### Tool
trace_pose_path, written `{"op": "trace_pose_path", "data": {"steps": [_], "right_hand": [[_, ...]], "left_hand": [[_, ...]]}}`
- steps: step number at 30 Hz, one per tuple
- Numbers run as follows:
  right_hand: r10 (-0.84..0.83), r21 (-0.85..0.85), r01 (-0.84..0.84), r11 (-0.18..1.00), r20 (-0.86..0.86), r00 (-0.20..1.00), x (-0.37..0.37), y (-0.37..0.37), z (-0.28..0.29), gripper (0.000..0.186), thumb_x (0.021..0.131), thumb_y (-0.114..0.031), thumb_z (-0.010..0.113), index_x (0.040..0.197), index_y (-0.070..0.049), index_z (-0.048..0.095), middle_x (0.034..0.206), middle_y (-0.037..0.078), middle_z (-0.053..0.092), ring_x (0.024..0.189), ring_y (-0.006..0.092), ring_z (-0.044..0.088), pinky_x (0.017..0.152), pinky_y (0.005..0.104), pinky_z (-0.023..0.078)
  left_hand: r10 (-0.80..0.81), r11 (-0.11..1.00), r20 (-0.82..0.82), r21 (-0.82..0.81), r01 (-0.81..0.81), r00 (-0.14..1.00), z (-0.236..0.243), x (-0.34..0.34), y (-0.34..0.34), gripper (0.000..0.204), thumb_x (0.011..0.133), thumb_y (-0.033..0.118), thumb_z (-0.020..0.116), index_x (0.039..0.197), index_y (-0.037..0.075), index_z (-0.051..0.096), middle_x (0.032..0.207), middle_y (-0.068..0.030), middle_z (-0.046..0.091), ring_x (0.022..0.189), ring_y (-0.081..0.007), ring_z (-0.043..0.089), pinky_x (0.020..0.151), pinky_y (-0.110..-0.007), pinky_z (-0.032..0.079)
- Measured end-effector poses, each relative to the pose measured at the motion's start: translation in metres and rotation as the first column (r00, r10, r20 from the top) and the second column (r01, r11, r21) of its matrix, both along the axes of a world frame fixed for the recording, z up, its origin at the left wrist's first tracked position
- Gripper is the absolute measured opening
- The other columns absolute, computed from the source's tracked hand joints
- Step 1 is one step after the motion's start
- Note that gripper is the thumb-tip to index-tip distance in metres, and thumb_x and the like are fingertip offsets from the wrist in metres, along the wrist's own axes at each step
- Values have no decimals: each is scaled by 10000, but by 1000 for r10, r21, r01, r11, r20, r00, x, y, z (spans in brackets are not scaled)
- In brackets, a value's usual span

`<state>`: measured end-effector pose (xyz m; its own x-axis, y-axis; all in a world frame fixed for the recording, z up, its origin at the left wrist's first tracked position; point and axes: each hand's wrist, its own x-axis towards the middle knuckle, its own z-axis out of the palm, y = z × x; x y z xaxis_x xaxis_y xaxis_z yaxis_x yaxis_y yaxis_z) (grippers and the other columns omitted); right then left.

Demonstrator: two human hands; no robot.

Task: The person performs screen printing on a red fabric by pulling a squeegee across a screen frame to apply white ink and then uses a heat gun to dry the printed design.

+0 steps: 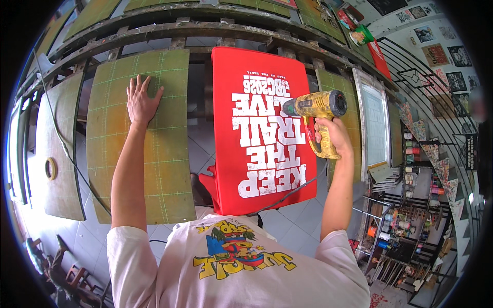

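Observation:
My right hand (334,134) is wrapped round the handle of a worn yellow heat gun (321,105). Its dark nozzle points left, over the upper right part of a red shirt (226,128). The shirt is stretched over a board and carries large white block lettering, upside down from where I stand. My left hand (144,100) lies flat with fingers spread on the upper part of a green-brown board (141,164) marked with light green grid lines. The heat gun's dark cord (292,191) runs down across the lower part of the shirt.
A roll of tape (50,168) rests on the pale board (61,149) at far left. To the right, a framed screen (374,123) stands beside another green board (343,97). Racks of colourful containers (395,226) fill the lower right. A wooden rail (205,30) crosses behind the boards.

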<state>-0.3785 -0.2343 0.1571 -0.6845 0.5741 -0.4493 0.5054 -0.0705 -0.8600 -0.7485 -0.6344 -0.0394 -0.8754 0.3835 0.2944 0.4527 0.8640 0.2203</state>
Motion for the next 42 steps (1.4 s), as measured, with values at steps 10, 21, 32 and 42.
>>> {"op": "trace_pose_path", "data": {"steps": [10, 21, 32, 42], "right_hand": [[-18, 22, 18, 1000, 7, 1000, 10, -7, 2, 133, 960, -126, 660, 1011, -8, 624, 737, 34, 601, 560, 131, 565, 536, 300, 462], [6, 48, -8, 999, 34, 999, 20, -10, -1, 132, 967, -152, 658, 981, -24, 629, 742, 36, 608, 555, 131, 581, 523, 298, 471], [-44, 46, 43, 998, 16, 999, 26, -6, -1, 127, 966, -137, 651, 1008, -20, 627, 737, 24, 601, 561, 124, 561, 529, 308, 463], [-97, 80, 97, 992, -6, 995, 34, 11, -11, 155, 959, -143, 654, 1024, -3, 633, 744, 47, 601, 554, 143, 583, 524, 315, 470]], "left_hand": [[-6, 1000, 8, 12, 6, 1000, -3, -2, -1, 706, 955, 593, 639, 1484, 128, 583, 1639, -184, 417, 1554, -386, 308, 1290, -498, 240], [1, 1000, 18, -6, -1, 1000, -5, -5, -1, 717, 957, 607, 631, 1494, 135, 573, 1650, -176, 402, 1561, -375, 297, 1293, -492, 237], [-5, 1000, 12, 1, 5, 1000, -9, -5, -1, 727, 956, 616, 632, 1502, 141, 566, 1653, -176, 397, 1565, -374, 289, 1292, -503, 235], [-9, 1000, -4, -15, 9, 1000, -8, -5, 0, 719, 958, 610, 636, 1500, 141, 569, 1647, -175, 407, 1558, -376, 303, 1288, -505, 241]]}}
